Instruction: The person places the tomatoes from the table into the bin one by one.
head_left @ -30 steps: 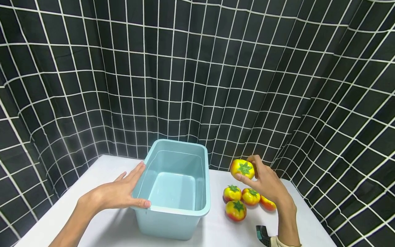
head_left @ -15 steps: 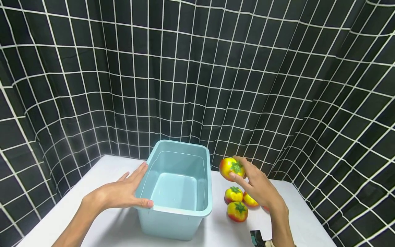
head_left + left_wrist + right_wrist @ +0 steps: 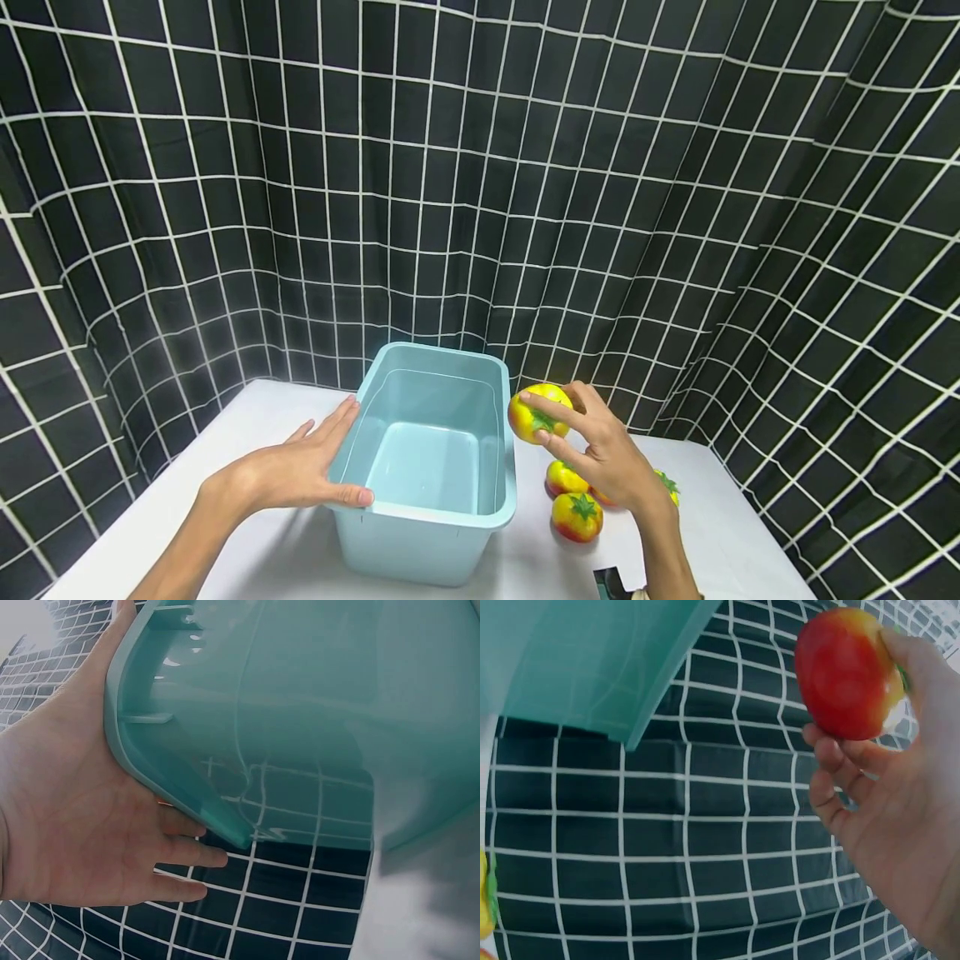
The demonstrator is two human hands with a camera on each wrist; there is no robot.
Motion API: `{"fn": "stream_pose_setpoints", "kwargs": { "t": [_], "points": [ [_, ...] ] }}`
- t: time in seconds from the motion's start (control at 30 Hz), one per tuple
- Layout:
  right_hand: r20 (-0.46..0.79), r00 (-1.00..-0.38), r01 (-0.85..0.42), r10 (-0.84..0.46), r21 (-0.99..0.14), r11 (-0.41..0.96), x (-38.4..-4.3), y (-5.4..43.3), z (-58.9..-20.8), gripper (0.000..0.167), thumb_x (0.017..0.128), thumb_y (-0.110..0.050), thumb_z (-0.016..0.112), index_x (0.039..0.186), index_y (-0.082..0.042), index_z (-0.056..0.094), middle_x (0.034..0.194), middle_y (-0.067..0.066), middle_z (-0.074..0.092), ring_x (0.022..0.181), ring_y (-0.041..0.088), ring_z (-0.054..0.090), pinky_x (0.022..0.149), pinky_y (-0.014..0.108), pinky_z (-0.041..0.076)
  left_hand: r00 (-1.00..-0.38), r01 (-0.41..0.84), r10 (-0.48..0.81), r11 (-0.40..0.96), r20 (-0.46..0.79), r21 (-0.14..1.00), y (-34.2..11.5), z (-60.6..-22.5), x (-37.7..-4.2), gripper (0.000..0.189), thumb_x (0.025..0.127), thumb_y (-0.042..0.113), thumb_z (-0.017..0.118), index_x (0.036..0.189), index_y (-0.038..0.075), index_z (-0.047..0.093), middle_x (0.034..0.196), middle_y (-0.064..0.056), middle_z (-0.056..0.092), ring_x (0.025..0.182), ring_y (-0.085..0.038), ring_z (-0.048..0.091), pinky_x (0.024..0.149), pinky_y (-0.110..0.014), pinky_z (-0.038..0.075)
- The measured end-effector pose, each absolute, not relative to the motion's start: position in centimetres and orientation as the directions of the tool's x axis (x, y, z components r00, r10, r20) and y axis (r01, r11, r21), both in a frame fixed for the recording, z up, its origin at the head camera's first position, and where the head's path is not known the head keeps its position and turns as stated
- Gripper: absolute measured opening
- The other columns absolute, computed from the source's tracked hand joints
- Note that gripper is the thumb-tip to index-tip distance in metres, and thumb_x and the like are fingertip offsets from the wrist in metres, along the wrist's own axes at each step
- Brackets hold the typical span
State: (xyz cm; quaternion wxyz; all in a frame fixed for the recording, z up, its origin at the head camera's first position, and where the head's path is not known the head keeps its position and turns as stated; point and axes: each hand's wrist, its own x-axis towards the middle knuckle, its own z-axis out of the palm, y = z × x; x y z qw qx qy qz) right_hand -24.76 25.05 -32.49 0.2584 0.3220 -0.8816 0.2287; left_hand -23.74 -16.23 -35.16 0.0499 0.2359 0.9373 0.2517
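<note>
My right hand (image 3: 606,446) pinches a red-and-yellow tomato (image 3: 523,427) with a green leafy top, between thumb and fingers. The tomato is held above the table, by the right rim of a light-blue plastic bin (image 3: 442,514). In the right wrist view its red underside (image 3: 844,679) faces the camera. At the bin's near left corner rests my left hand (image 3: 288,473), thumb over the near rim. Its straight fingers lie along the left side, and the left wrist view shows the palm (image 3: 82,810) against the bin's wall. Nothing lies inside the bin.
Several more tomatoes sit on the white table (image 3: 720,500) right of the bin: one in front (image 3: 577,517), one behind it (image 3: 564,478), others partly hidden by my right arm. A black curtain with a white grid (image 3: 450,208) surrounds the table's back and sides.
My right hand has moved left with the tomato, from over the other tomatoes to the bin's right rim, and the tomato has turned a little. My left hand stays on the bin.
</note>
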Motion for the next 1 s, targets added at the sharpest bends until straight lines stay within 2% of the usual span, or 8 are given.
{"fn": "stream_pose_setpoints", "kwargs": {
  "t": [0.1,0.2,0.37,0.5,0.7,0.9,1.0],
  "points": [
    [0.615,-0.640,-0.705,-0.460,-0.233,0.669,-24.8,24.5,-32.6,0.057,0.095,-0.018,0.074,0.145,-0.040,0.062,0.131,-0.005,0.056,0.120,0.009,0.051,0.089,0.033,0.059,-0.884,0.416,0.468,0.761,0.024,0.498,-16.2,-35.2,-23.7,0.128,0.085,0.074,0.069,0.166,-0.002,0.007,0.178,-0.018,0.002,0.163,-0.045,0.012,0.132,-0.068,0.009],
    [0.635,-0.610,-0.731,-0.474,-0.220,0.646,-24.9,24.0,-32.7,0.057,0.093,-0.017,0.078,0.143,-0.039,0.064,0.134,-0.002,0.056,0.121,0.012,0.053,0.090,0.032,0.060,-0.884,0.417,0.468,0.760,0.025,0.499,-16.2,-35.2,-23.7,0.128,0.085,0.074,0.069,0.167,-0.002,0.007,0.178,-0.017,0.002,0.163,-0.045,0.012,0.132,-0.068,0.008],
    [0.682,-0.521,-0.796,-0.513,-0.172,0.580,-25.1,23.3,-32.7,0.054,0.091,-0.007,0.079,0.138,-0.034,0.070,0.132,0.006,0.058,0.116,0.017,0.058,0.090,0.027,0.060,-0.886,0.414,0.464,0.761,0.027,0.500,-16.2,-35.2,-23.8,0.128,0.085,0.074,0.070,0.167,-0.002,0.007,0.178,-0.017,0.002,0.163,-0.046,0.012,0.132,-0.068,0.009],
    [0.692,-0.482,-0.818,-0.537,-0.135,0.559,-25.2,22.9,-32.9,0.057,0.089,-0.004,0.079,0.138,-0.033,0.070,0.129,0.007,0.060,0.115,0.019,0.060,0.090,0.027,0.062,-0.885,0.415,0.466,0.759,0.026,0.501,-16.2,-35.2,-23.8,0.128,0.085,0.074,0.070,0.167,-0.002,0.007,0.178,-0.018,0.003,0.163,-0.047,0.012,0.131,-0.069,0.009],
    [0.679,-0.466,-0.819,-0.568,-0.088,0.567,-25.0,22.0,-33.2,0.058,0.090,-0.007,0.079,0.140,-0.036,0.068,0.130,0.006,0.067,0.118,0.021,0.062,0.091,0.034,0.061,-0.880,0.423,0.475,0.754,0.028,0.503,-16.2,-35.3,-23.8,0.127,0.086,0.074,0.069,0.166,-0.002,0.007,0.177,-0.019,0.002,0.162,-0.047,0.013,0.131,-0.069,0.010],
    [0.680,-0.396,-0.839,-0.618,0.005,0.544,-25.1,21.2,-33.4,0.058,0.083,-0.008,0.083,0.132,-0.038,0.073,0.137,0.010,0.067,0.124,0.027,0.063,0.096,0.044,0.062,-0.885,0.412,0.466,0.759,0.023,0.503,-16.2,-35.3,-23.8,0.128,0.085,0.074,0.069,0.167,-0.001,0.007,0.178,-0.017,0.002,0.163,-0.047,0.013,0.132,-0.068,0.009],
    [0.682,-0.370,-0.853,-0.632,0.021,0.522,-25.2,20.8,-33.6,0.060,0.080,-0.005,0.085,0.129,-0.038,0.075,0.139,0.009,0.066,0.124,0.027,0.063,0.096,0.042,0.064,-0.881,0.421,0.472,0.756,0.029,0.502,-16.2,-35.3,-23.9,0.128,0.085,0.074,0.069,0.166,-0.002,0.007,0.177,-0.019,0.002,0.162,-0.047,0.014,0.131,-0.069,0.010]
  ]
}}
